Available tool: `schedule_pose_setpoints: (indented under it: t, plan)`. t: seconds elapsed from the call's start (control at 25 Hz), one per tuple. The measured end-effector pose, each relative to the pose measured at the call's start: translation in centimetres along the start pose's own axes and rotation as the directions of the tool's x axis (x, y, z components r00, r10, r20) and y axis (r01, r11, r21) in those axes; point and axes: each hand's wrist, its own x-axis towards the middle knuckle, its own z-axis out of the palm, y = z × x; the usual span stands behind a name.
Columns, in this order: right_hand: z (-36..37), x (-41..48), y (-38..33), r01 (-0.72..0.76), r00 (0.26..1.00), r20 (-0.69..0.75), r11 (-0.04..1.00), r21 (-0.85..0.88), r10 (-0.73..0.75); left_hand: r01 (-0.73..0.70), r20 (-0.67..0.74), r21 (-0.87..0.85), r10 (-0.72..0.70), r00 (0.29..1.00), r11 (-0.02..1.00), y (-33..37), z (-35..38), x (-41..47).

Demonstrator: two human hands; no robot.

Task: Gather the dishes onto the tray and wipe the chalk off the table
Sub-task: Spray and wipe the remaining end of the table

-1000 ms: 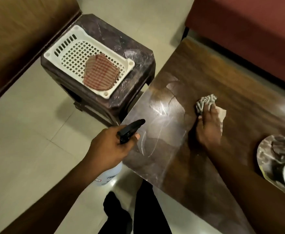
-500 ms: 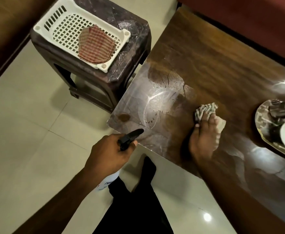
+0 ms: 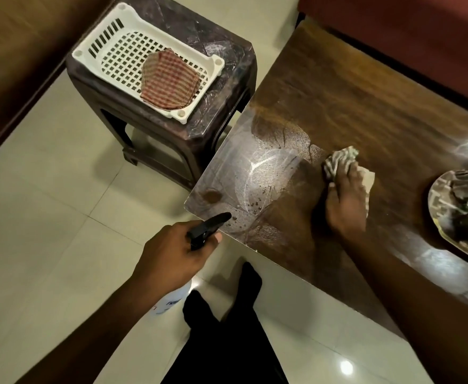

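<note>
Centrally, the table carried chalk smears near its corner and the tray at the right frame edge. The left hand gripped the spray bottle, nozzle aimed upper-right, label unreadable. The right hand pressed flat-fingered on the cloth.

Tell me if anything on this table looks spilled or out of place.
Droplets bead near the corner of the table, over a whitish chalk smear, and a brown spot sits by the edge. Likely spray, not a spill: the left hand grips a spray bottle.
</note>
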Motion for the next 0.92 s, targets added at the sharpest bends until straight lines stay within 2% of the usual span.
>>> schedule_pose_setpoints:
  t: [0.04, 0.08, 0.12, 0.16, 0.2, 0.24, 0.32, 0.36, 0.4, 0.44, 0.48, 0.52, 0.56, 0.6, 0.64, 0.68, 0.72, 0.76, 0.8, 0.84, 0.88, 0.92]
  plan:
    - [0.9, 0.5, -2.2, -0.122, 0.992, -0.026, 0.991, 0.054, 0.123, 0.001, -0.008, -0.023, -0.002, 1.0, 1.0, -0.2, -0.2, 0.1]
    - [2.0, -0.1, -4.5, -0.103, 0.995, -0.004, 0.993, 0.059, 0.103, 0.008, -0.016, -0.052, -0.008, 1.0, 0.999, -0.2, -0.6, 0.1]
    - [3.3, -1.8, -6.4, 0.013, 0.999, 0.047, 0.999, 0.046, -0.015, 0.018, -0.02, -0.085, -0.019, 1.0, 0.996, -0.2, -0.8, 0.2]
    - [4.6, -4.2, -8.1, 0.194, 0.974, 0.117, 0.98, 0.033, -0.197, 0.027, -0.022, -0.115, -0.03, 0.999, 0.993, -0.1, -0.9, 0.2]
    - [5.8, -6.8, -8.9, 0.384, 0.903, 0.205, 0.923, 0.013, -0.378, 0.038, -0.025, -0.13, -0.042, 0.999, 0.991, 0.0, -1.0, 0.3]
    - [6.4, -9.0, -9.1, 0.563, 0.786, 0.3, 0.826, 0.016, -0.541, 0.047, -0.029, -0.129, -0.051, 0.998, 0.99, 0.2, -1.1, 0.4]
    - [5.8, -8.5, -7.8, 0.828, 0.48, 0.42, 0.555, 0.072, -0.77, 0.047, -0.05, -0.116, -0.053, 0.997, 0.992, 0.5, -1.1, 1.0]
    - [4.9, -6.1, -6.9, 0.89, 0.368, 0.452, 0.448, 0.081, -0.813, 0.045, -0.064, -0.114, -0.052, 0.997, 0.993, 0.6, -1.1, 1.2]
    - [4.0, -3.6, -6.2, 0.899, 0.372, 0.47, 0.438, 0.033, -0.8, 0.04, -0.073, -0.118, -0.049, 0.996, 0.992, 0.6, -1.1, 1.5]
    - [3.2, -0.9, -5.8, 0.841, 0.503, 0.433, 0.54, -0.043, -0.748, 0.024, -0.078, -0.131, -0.035, 0.996, 0.991, 0.7, -1.2, 1.7]
    - [2.2, 1.8, -5.6, 0.681, 0.713, 0.326, 0.724, -0.108, -0.621, 0.003, -0.083, -0.144, -0.015, 0.996, 0.99, 0.9, -1.2, 1.8]
    - [1.3, 4.4, -5.7, 0.431, 0.895, 0.181, 0.895, -0.116, -0.407, -0.018, -0.088, -0.156, 0.004, 0.996, 0.988, 1.1, -1.2, 1.9]
    - [0.8, 6.3, -6.2, 0.168, 0.984, 0.068, 0.984, -0.06, -0.164, -0.033, -0.095, -0.165, 0.018, 0.995, 0.986, 1.1, -1.2, 2.0]
    - [0.9, 7.2, -7.3, -0.022, 1.0, 0.009, 1.0, 0.01, 0.022, -0.032, -0.094, -0.178, 0.015, 0.995, 0.984, 1.1, -1.3, 2.1]
    - [1.6, 6.7, -8.9, -0.079, 0.997, 0.013, 0.996, 0.05, 0.079, -0.02, -0.099, -0.195, 0.001, 0.995, 0.98, 1.0, -1.3, 2.3]
    - [2.8, 5.1, -10.4, -0.023, 0.999, 0.045, 0.999, 0.046, 0.021, -0.007, -0.104, -0.207, -0.015, 0.994, 0.978, 1.2, -1.4, 2.4]
    - [4.0, 2.5, -11.7, 0.132, 0.986, 0.099, 0.991, 0.035, -0.135, 0.006, -0.105, -0.215, -0.029, 0.994, 0.977, 1.3, -1.5, 2.6]
    - [5.1, -0.6, -12.6, 0.352, 0.918, 0.18, 0.935, 0.038, -0.353, 0.016, -0.105, -0.22, -0.04, 0.994, 0.975, 1.3, -1.6, 2.9]
    - [5.9, -3.6, -12.9, 0.571, 0.773, 0.302, 0.819, 0.055, -0.558, 0.024, -0.105, -0.233, -0.05, 0.993, 0.972, 1.5, -1.8, 3.1]
    - [6.4, -5.7, -12.7, 0.752, 0.569, 0.42, 0.654, 0.083, -0.707, 0.032, -0.112, -0.243, -0.061, 0.992, 0.969, 1.7, -2.0, 3.4]
    - [6.5, -5.8, -12.3, 0.875, 0.368, 0.484, 0.471, 0.108, -0.794, 0.034, -0.123, -0.251, -0.067, 0.99, 0.967, 1.8, -2.2, 3.7]
    - [6.2, -4.1, -11.9, 0.925, 0.249, 0.501, 0.358, 0.132, -0.829, 0.037, -0.132, -0.246, -0.071, 0.989, 0.969, 1.7, -2.4, 4.0]
